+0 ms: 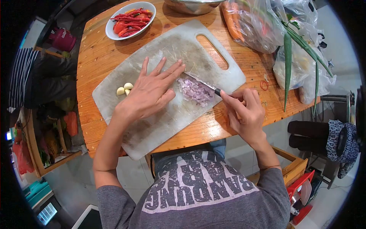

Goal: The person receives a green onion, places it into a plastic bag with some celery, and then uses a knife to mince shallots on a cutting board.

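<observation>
My right hand [246,112] grips a knife [200,81] by its dark handle, the blade lying across the far edge of a pile of chopped shallot [195,92]. My left hand [154,89] is spread over the cutting board [141,137], its fingertips beside the tip of the blade. Several peeled garlic cloves [121,91] sit on the board to the left of that hand. The board is white, worn and stained, with a handle slot at its far right.
A white bowl [109,29] of red chillies and tomatoes stands at the back left of the wooden table [95,49]. Behind the board is a metal bowl [194,7]. Plastic bags [263,34] with carrots, green leaves [288,68] and rubber bands [264,85] lie at the right.
</observation>
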Motion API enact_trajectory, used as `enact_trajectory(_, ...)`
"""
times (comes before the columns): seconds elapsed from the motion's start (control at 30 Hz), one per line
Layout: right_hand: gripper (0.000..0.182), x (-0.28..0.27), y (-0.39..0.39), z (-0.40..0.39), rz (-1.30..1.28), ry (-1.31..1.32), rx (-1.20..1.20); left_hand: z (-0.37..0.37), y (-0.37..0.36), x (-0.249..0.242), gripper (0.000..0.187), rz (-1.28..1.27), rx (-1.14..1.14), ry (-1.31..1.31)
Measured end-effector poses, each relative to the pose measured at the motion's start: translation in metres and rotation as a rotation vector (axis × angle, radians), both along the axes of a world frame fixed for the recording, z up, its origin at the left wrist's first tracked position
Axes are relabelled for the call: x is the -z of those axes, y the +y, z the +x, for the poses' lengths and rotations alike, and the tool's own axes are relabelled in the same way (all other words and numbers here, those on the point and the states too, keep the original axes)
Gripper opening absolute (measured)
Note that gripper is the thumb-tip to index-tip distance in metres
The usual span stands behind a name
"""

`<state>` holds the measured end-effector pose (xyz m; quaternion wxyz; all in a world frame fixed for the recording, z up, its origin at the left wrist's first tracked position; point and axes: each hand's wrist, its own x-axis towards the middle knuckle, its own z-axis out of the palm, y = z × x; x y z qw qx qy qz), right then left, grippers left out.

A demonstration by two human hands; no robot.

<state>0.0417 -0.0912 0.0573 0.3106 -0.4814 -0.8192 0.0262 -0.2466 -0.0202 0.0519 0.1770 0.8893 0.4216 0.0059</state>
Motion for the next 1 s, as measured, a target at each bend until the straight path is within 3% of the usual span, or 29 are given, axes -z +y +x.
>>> enact_trajectory(0.2, 0.046, 0.018, 0.000, 0.001, -0.032, 0.025, -0.094, -0.004, -0.003, 0.005, 0.076, 0.005, -0.010, -0.008)
enact_trajectory(0.43, 0.031, 0.018, 0.015, 0.006, -0.156, 0.147, 0.019, 0.000, 0.001, 0.004, 0.078, 0.006, -0.032, -0.011)
enact_trajectory(0.53, 0.028, 0.010, 0.015, 0.009, -0.084, 0.090, 0.076, 0.003, -0.001, 0.005, 0.079, 0.026, -0.041, -0.002)
enact_trajectory(1.0, 0.036, 0.012, -0.001, 0.002, 0.026, 0.026, 0.091, 0.004, -0.004, 0.004, 0.079, 0.023, -0.035, -0.011)
